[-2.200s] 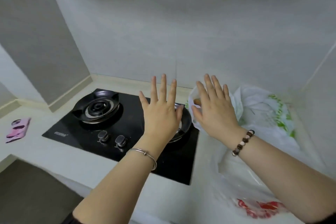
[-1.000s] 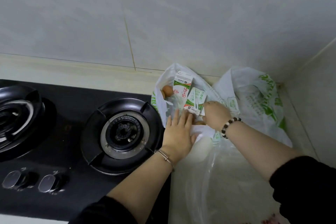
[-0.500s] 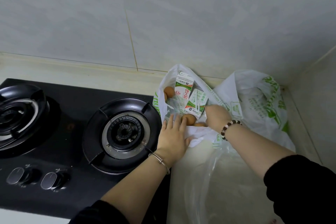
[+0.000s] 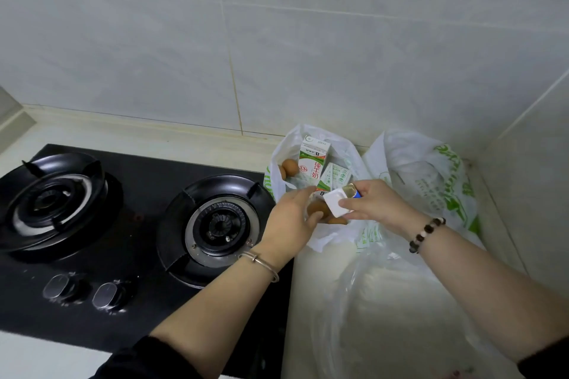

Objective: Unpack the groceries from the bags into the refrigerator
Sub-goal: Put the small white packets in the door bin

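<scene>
Cartons (image 4: 314, 160) crowd bag (image 4: 284, 148) (eggs (image 4: 289, 167) too), hob (image 4: 147, 169) open

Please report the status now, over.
Left hand grips an egg in the bag. Right hand holds a white cup. Two milk cartons behind, nothing blocking.
</scene>
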`<state>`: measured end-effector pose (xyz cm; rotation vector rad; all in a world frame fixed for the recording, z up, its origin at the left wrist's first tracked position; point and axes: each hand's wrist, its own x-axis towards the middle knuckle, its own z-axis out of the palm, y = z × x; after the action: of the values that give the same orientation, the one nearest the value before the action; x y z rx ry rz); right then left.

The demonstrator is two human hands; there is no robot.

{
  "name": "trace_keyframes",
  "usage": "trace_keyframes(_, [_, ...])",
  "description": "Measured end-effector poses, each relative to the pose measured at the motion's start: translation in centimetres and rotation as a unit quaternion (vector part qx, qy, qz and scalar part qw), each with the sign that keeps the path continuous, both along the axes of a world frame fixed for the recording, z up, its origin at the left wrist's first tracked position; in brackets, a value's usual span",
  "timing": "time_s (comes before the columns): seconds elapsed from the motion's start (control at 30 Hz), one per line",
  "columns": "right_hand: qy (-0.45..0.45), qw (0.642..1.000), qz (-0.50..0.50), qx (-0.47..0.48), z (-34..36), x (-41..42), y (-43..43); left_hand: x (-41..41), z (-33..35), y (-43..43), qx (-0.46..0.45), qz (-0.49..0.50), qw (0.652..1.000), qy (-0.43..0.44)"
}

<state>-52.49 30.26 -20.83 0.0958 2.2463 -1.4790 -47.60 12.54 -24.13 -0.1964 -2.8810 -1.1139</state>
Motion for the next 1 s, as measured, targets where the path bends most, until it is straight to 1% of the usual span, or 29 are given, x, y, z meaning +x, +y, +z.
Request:
trace_keyframes(0.03, [-0.015,0.999,0.005,-0.028,0.6,0.6,-0.2,0.2,0.4,0.1,0.015,0.004,1.0,0.005])
trace_keyframes(0.1, [-0.026,0.998,0.02,-0.053,1.6,1.5,-0.5,0.8,1.1,0.4,0.034,0.006,0.999,0.016])
trace_keyframes(0.23, [-0.017,0.998,0.034,-0.045,2.8,2.7,-0.8,2.1,2.0,0.8,0.048,0.022,0.998,0.03])
trace_keyframes(0.43, [0.008,0.997,0.066,-0.035,3.5,4.0,-0.9,3.8,2.9,1.4,0.089,0.081,0.993,0.012])
trace_keyframes(0.53, [0.041,0.995,0.087,-0.002,3.2,4.5,-1.3,4.9,3.4,1.4,0.08,0.122,0.989,0.003])
trace_keyframes(0.63, [0.054,0.991,0.119,0.003,2.5,5.1,-2.3,6.4,3.8,0.9,0.063,0.165,0.984,-0.011])
trace_keyframes(0.73, [0.058,0.986,0.156,-0.009,2.1,5.9,-4.1,8.5,4.0,-0.5,0.069,0.211,0.975,-0.019])
trace_keyframes(0.83, [0.07,0.979,0.191,-0.008,2.1,6.9,-6.7,11.4,4.3,-3.0,0.066,0.265,0.962,-0.007])
trace_keyframes(0.93, [0.084,0.965,0.247,0.003,2.1,8.8,-10.5,15.2,5.1,-5.9,0.051,0.325,0.944,0.011])
trace_keyframes(1.0, [0.112,0.951,0.288,0.019,2.4,10.7,-13.5,18.1,5.7,-8.0,0.05,0.365,0.93,0.018])
